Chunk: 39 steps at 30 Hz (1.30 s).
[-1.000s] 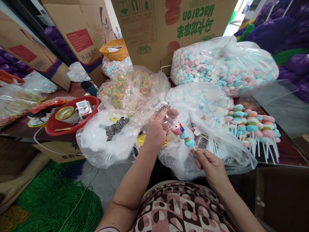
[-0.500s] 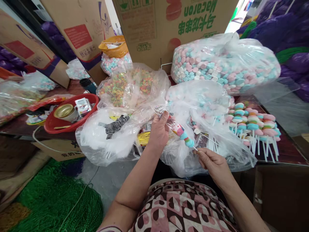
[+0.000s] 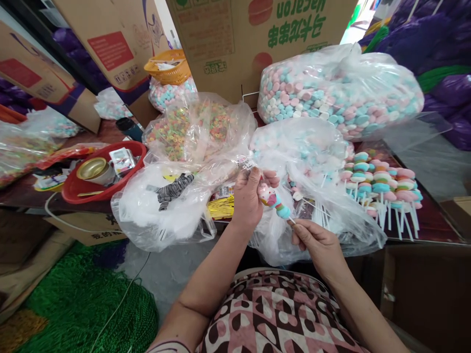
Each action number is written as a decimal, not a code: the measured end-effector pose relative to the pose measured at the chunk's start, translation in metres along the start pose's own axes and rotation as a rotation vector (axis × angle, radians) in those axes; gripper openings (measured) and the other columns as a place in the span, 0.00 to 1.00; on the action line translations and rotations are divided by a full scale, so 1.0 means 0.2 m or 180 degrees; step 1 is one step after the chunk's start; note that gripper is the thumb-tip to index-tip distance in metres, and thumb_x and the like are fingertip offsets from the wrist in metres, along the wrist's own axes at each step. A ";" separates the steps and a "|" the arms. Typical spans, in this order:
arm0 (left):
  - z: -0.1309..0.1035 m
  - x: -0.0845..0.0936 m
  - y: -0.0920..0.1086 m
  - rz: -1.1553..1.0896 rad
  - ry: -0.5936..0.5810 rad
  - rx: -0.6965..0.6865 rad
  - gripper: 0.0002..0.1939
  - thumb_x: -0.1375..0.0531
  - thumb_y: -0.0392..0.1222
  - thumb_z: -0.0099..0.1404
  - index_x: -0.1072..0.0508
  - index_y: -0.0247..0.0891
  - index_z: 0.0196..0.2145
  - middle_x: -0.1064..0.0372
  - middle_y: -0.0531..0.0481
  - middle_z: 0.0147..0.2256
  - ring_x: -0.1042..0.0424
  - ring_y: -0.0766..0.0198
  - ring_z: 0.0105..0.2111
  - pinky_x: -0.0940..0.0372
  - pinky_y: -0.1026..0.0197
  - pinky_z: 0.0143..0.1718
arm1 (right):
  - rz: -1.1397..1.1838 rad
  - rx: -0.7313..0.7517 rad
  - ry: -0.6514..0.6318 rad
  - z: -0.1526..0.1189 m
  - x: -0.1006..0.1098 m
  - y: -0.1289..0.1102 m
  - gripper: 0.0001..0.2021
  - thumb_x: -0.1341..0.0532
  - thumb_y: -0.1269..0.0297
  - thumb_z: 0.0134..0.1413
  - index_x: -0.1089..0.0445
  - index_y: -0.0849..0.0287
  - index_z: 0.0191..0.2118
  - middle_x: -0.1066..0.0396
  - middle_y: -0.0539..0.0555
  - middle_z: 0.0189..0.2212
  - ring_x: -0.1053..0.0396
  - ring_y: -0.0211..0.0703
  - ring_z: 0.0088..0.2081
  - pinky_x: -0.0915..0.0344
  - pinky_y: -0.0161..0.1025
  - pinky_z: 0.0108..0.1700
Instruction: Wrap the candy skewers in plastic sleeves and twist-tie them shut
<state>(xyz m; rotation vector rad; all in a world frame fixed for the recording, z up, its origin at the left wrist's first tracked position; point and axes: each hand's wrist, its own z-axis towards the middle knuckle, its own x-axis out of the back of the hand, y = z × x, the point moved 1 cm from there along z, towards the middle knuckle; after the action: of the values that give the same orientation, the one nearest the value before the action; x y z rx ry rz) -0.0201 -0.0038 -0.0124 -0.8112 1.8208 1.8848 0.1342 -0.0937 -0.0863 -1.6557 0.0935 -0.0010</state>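
Note:
Between my hands is a marshmallow skewer (image 3: 282,211) with blue and rainbow-coloured pieces, slanting down to the right. Its upper part appears to be inside a clear printed wrapper (image 3: 246,163), whose top sticks out above my left hand (image 3: 249,198). That hand is closed around the wrapper's upper end, with the thumb on top and some fingers extended. My right hand (image 3: 319,245) pinches the thin white stick just below the lowest blue marshmallow. Under the skewer lies an open plastic bag (image 3: 312,142) of pastel marshmallows. Several finished-looking skewers (image 3: 382,184) lie piled to the right, sticks toward me.
A bag of clear sleeves (image 3: 136,211) with dark striped ties lies left, beside yellow twist ties (image 3: 221,208). Behind are a bag of gummy rings (image 3: 195,125) and a big marshmallow bag (image 3: 338,93). A red basin (image 3: 69,191) stands left; cartons (image 3: 221,49) rise behind.
My left hand has slid down the wrapper, closer to the marshmallows, and its fingers now wrap further round it. My right hand has shifted slightly left and up, still pinching the stick.

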 end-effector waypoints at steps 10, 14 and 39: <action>-0.06 -0.03 0.00 0.0189 -0.0164 0.0032 0.20 0.34 0.56 0.59 0.33 0.42 0.41 0.29 0.56 0.25 0.26 0.66 0.26 0.37 0.65 0.27 | -0.0006 0.0107 0.0520 0.01 -0.03 0.01 0.12 0.30 0.55 0.48 0.20 0.55 0.36 0.27 0.49 0.23 0.38 0.34 0.21 0.39 0.34 0.24; -0.05 -0.02 0.01 0.0011 -0.0227 0.0287 0.25 0.33 0.53 0.58 0.34 0.44 0.49 0.27 0.55 0.32 0.23 0.64 0.29 0.33 0.62 0.31 | -0.0544 0.0420 0.0832 0.00 -0.03 -0.04 0.09 0.32 0.58 0.50 0.19 0.55 0.36 0.28 0.48 0.22 0.38 0.35 0.21 0.39 0.35 0.24; 0.08 0.07 0.04 -0.0165 0.0173 0.0102 0.14 0.43 0.52 0.68 0.30 0.39 0.33 0.30 0.54 0.25 0.27 0.66 0.28 0.31 0.59 0.41 | -0.0749 -0.0090 -0.0351 0.01 0.04 -0.08 0.14 0.41 0.50 0.62 0.29 0.56 0.36 0.31 0.49 0.20 0.35 0.39 0.23 0.38 0.37 0.27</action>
<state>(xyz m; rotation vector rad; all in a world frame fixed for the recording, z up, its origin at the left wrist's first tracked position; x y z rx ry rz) -0.0368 0.0095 -0.0155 -0.8980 1.8391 1.8136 0.1424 -0.0915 -0.0703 -1.6833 -0.1859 -0.0874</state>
